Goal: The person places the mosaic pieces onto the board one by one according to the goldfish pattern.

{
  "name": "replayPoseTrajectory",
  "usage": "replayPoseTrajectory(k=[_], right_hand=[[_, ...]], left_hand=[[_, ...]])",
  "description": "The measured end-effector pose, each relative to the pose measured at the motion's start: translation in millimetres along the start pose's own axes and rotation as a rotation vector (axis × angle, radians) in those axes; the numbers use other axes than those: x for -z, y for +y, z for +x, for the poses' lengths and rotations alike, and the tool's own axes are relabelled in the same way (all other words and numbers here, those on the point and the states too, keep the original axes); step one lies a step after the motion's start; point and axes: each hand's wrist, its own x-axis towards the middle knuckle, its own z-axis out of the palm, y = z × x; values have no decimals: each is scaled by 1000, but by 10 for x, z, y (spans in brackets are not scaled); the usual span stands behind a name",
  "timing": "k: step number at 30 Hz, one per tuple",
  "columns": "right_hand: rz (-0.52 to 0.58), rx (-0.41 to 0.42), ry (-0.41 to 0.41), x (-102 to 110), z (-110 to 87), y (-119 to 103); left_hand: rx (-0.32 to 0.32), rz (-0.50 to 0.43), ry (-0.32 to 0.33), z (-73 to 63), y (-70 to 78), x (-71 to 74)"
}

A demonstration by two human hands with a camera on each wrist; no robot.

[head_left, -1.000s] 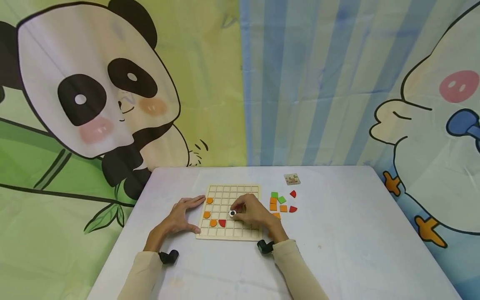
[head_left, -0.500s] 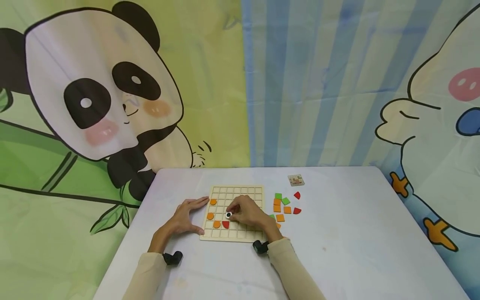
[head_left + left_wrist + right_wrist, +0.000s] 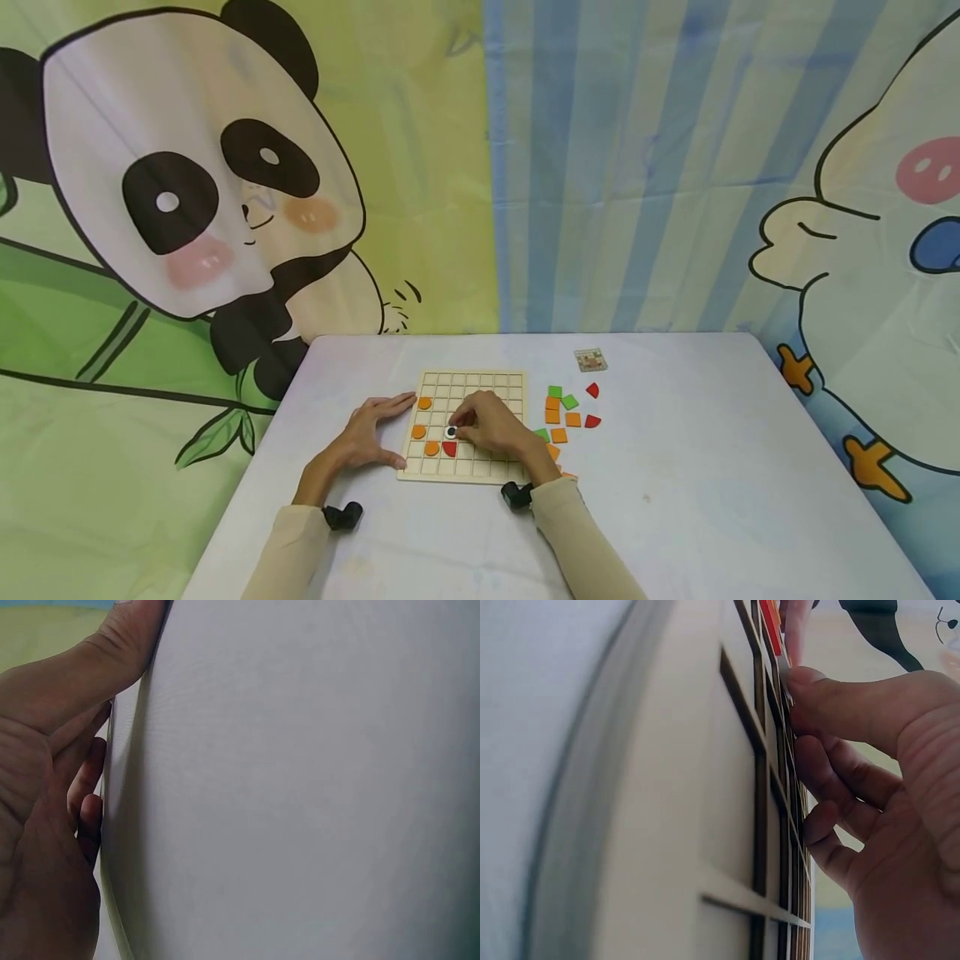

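Note:
A pale wooden grid board (image 3: 495, 478) lies on the white table. My left hand (image 3: 362, 435) rests at its left edge, thumb and fingers spread along the side; in the left wrist view the thumb (image 3: 97, 664) lies against the edge. Over the grid, my right hand (image 3: 491, 423) pinches a small white disc with a black centre (image 3: 452, 432), just behind a red quarter-round tile (image 3: 450, 449). Three orange round tiles, one being the front tile (image 3: 432, 449), sit in cells on the left side. In the right wrist view the thumb (image 3: 855, 705) and fingertips are low at the grid.
Right of the board lie loose pieces: green squares such as one tile (image 3: 555, 392), orange squares such as another (image 3: 573, 419), and red quarter-rounds (image 3: 592, 422). Some are partly behind the right forearm. A small patterned card (image 3: 591, 360) lies near the back edge.
My right hand has moved left across the grid with the white disc, bringing it behind the red tile. My left hand stays at the board's edge. The head view has shifted slightly.

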Motion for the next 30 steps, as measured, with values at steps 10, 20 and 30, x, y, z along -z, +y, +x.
replayPoseTrajectory(k=[10,20,30], right_hand=[[-6,-34,-10,21,-15,-62],[-33,-22,74,292,-200,-47],[-47,-86,154,690,-564,207]], left_hand=[[-1,12,0,3,19,28],[-13,13,16,7,-3,12],[-17,9,22,-6,1,-13]])
